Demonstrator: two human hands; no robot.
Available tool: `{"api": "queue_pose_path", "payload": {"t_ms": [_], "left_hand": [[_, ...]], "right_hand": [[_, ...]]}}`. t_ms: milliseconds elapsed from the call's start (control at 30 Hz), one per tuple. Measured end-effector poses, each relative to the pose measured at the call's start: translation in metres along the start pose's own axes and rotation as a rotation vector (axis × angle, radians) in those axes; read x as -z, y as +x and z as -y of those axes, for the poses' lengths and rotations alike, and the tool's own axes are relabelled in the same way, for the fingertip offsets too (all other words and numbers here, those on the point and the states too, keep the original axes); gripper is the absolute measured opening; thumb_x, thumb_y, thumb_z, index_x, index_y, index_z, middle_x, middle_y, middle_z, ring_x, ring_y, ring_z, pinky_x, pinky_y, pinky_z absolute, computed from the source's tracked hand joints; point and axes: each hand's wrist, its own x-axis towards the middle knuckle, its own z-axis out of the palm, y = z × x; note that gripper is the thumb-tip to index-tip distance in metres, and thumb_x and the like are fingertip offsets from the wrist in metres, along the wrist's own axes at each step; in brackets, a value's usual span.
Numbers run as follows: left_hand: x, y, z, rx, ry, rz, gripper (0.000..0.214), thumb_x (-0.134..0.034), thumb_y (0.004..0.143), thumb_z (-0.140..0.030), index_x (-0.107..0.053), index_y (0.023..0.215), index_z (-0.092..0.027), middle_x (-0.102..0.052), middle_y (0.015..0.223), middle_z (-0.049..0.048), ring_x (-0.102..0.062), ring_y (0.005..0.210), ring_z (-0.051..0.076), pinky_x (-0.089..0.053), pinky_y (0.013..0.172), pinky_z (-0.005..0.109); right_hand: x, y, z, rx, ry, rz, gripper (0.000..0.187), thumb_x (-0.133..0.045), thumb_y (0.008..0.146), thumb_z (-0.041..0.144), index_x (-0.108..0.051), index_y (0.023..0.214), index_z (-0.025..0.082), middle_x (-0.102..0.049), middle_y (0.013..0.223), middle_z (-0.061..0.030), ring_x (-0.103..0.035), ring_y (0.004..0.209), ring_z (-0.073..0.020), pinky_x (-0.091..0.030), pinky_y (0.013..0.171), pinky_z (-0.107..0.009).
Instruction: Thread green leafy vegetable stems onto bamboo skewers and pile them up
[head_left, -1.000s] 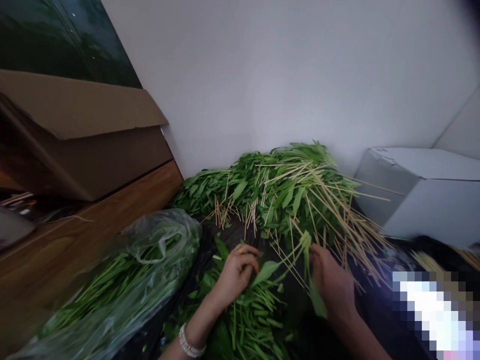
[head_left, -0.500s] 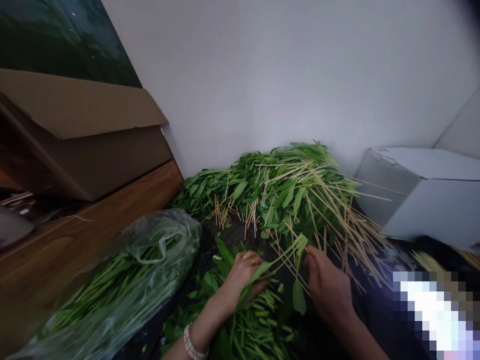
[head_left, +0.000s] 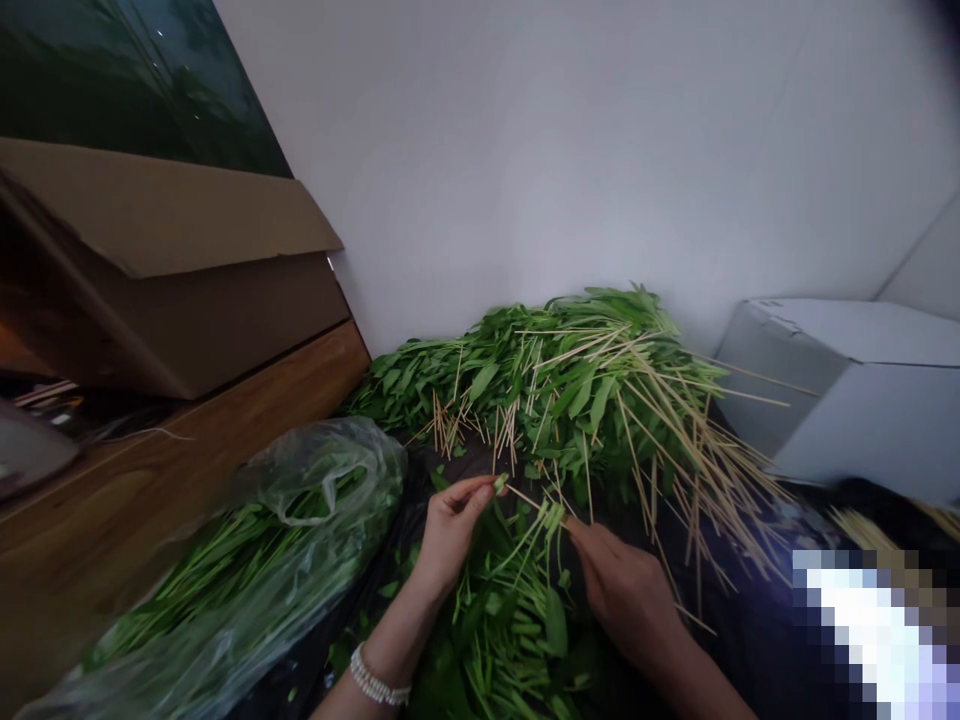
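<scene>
My right hand point(head_left: 626, 590) is closed around the lower end of a thin bamboo skewer point(head_left: 523, 495) that points up and to the left. Several green stems point(head_left: 551, 517) are threaded across the skewer just ahead of those fingers, their leaves hanging down. At the skewer's tip, my left hand point(head_left: 448, 535) pinches the pale green end of a leafy stem point(head_left: 500, 484) between thumb and forefinger. Whether the tip has gone through this stem I cannot tell. Cut leafy greens point(head_left: 517, 640) lie in a loose heap below both hands.
Against the wall lies a big pile of skewered greens point(head_left: 487, 380), bare skewer ends point(head_left: 697, 450) sticking out rightward. A clear plastic bag of greens point(head_left: 300, 560) is at left. A cardboard box point(head_left: 225, 330) sits on a wooden surface point(head_left: 315, 375); a white box point(head_left: 885, 410) stands right.
My left hand has risen from the loose heap to the skewer tip with a stem end in its pinch. My right hand has shifted left and slightly down with the skewer.
</scene>
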Motion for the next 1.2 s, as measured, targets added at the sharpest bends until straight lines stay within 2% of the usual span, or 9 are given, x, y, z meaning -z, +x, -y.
{"api": "queue_pose_path", "payload": {"t_ms": [200, 333, 567, 800, 1200], "left_hand": [[0.001, 0.000, 0.005, 0.031, -0.058, -0.021, 0.031, -0.075, 0.070, -0.038, -0.076, 0.091, -0.016, -0.076, 0.091, 0.0091, -0.070, 0.082, 0.022, -0.053, 0.077, 0.030], [0.001, -0.001, 0.005, 0.017, -0.030, -0.022, 0.029, -0.076, 0.069, -0.038, -0.077, 0.088, -0.016, -0.076, 0.090, 0.0089, -0.069, 0.083, 0.022, -0.052, 0.078, 0.030], [0.002, 0.000, 0.007, 0.011, -0.006, -0.009, 0.027, -0.076, 0.070, -0.036, -0.077, 0.088, -0.016, -0.076, 0.092, 0.0092, -0.068, 0.082, 0.022, -0.051, 0.078, 0.029], [-0.002, -0.003, 0.005, 0.068, -0.032, -0.009, 0.028, -0.078, 0.068, -0.036, -0.077, 0.088, -0.015, -0.076, 0.092, 0.0096, -0.069, 0.080, 0.021, -0.051, 0.078, 0.030], [-0.004, -0.003, 0.005, 0.152, -0.144, 0.101, 0.025, -0.081, 0.064, -0.034, -0.076, 0.079, -0.015, -0.076, 0.078, 0.0060, -0.067, 0.069, 0.017, -0.051, 0.073, 0.027]], "right_hand": [[-0.003, -0.002, 0.002, 0.025, -0.002, 0.046, 0.035, -0.035, 0.089, 0.006, -0.060, 0.113, 0.012, -0.067, 0.079, -0.0054, -0.065, 0.066, -0.0129, -0.051, 0.060, -0.021], [-0.005, -0.002, 0.004, 0.019, -0.003, 0.058, 0.036, -0.034, 0.089, 0.006, -0.060, 0.114, 0.011, -0.066, 0.077, -0.0054, -0.066, 0.065, -0.0136, -0.051, 0.059, -0.021], [-0.007, -0.004, 0.005, -0.010, 0.025, 0.068, 0.038, -0.033, 0.088, 0.005, -0.058, 0.116, 0.012, -0.066, 0.080, -0.0062, -0.066, 0.067, -0.0137, -0.052, 0.060, -0.021], [-0.013, -0.010, 0.003, -0.002, 0.054, 0.097, 0.041, -0.033, 0.087, 0.004, -0.055, 0.121, 0.011, -0.068, 0.086, -0.0083, -0.067, 0.073, -0.0143, -0.054, 0.066, -0.022], [-0.018, -0.012, 0.008, -0.012, 0.030, 0.090, 0.041, -0.031, 0.087, 0.003, -0.056, 0.118, 0.011, -0.066, 0.079, -0.0060, -0.066, 0.066, -0.0143, -0.051, 0.059, -0.022]]}}
